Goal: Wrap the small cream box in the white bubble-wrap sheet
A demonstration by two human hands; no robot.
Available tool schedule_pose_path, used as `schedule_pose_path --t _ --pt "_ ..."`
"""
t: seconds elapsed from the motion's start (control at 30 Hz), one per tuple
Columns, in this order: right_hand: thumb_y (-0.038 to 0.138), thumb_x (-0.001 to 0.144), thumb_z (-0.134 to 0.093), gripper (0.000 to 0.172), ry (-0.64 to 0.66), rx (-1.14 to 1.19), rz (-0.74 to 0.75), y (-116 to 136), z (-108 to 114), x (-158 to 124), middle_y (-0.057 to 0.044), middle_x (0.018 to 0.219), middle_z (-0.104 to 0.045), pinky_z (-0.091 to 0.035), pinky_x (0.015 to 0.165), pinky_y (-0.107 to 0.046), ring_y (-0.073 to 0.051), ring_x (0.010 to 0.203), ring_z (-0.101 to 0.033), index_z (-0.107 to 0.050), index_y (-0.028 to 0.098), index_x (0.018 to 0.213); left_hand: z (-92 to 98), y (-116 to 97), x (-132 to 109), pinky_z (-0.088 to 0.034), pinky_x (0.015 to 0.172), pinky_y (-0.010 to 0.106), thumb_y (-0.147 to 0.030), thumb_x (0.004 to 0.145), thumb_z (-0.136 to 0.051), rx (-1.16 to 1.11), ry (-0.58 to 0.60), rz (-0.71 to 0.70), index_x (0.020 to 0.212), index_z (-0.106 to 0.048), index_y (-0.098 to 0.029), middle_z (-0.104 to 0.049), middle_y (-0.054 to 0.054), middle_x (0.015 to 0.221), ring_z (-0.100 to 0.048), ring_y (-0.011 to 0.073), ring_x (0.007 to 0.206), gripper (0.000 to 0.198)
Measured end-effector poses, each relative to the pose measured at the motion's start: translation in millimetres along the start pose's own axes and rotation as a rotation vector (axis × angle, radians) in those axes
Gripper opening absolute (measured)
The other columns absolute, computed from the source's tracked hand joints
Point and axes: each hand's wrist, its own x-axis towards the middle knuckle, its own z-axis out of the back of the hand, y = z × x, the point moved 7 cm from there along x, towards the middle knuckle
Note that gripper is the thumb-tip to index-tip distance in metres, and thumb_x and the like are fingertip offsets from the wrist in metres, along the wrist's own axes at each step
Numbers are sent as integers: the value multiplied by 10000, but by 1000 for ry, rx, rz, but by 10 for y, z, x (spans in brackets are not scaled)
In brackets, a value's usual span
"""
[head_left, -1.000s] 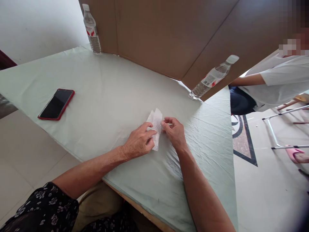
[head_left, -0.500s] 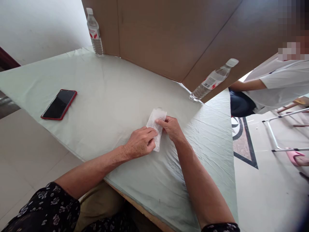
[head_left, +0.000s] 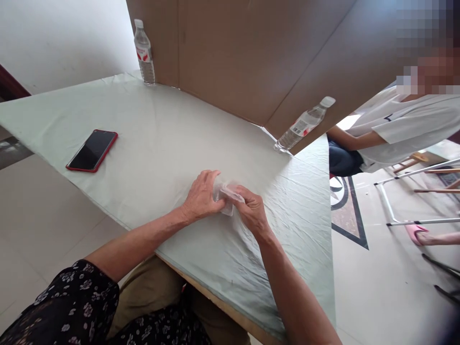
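A small white tissue (head_left: 226,194) lies folded on the pale green tablecloth (head_left: 161,143), mostly covered by both my hands. My left hand (head_left: 200,196) curls over its left side with fingers closed on it. My right hand (head_left: 251,211) pinches its right edge between thumb and fingers. Only a narrow crumpled strip of the tissue shows between the two hands.
A red-cased phone (head_left: 92,150) lies face up at the left. One water bottle (head_left: 144,51) stands at the back, another bottle (head_left: 304,124) leans against the brown cardboard wall (head_left: 251,52). Another person in a white shirt (head_left: 402,127) sits at the right.
The tissue stood longer and flatter before. Now it is folded down smaller, with both hands closed over it. The view has shifted slightly.
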Motion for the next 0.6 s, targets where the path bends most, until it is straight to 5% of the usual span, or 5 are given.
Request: schedule_pose_path --t 0.13,0.23,0.37,0.6 --pt "294 916 -597 220 14 -198 166 8 -18 -213 -40 1169 -746 -503 1027 -449 -243 1144 -669 -773 316 1046 -88 18 25 -454 1074 492 -265 704 -757 -169 176 -17 1087 -601 -194 -486 163 1419 -438 328 1377 419" --pt "359 893 -661 325 -22 -352 286 -26 -30 -340 -89 1298 -681 -515 1030 -467 -273 1219 -635 -711 300 1209 -92 50 31 -503 1003 443 -165 713 -677 -242 250 20 899 -580 -196 -565 131 1348 -529 289 1289 213" --pt "366 844 -729 554 -45 -520 479 -39 -110 -442 -153 1342 -643 -509 1034 -503 -321 1270 -599 -594 254 1370 -87 54 35 -524 943 409 -96 690 -585 -271 278 -1 855 -564 -196 -614 105 1308 -620 248 1142 194" --pt "249 912 -602 334 -105 -374 313 -96 -39 -380 -112 1297 -673 -515 1007 -435 -260 1207 -631 -670 264 1238 -34 -40 31 -483 1000 385 -214 744 -588 -323 273 -56 923 -607 -193 -676 89 1211 -635 234 1112 181"
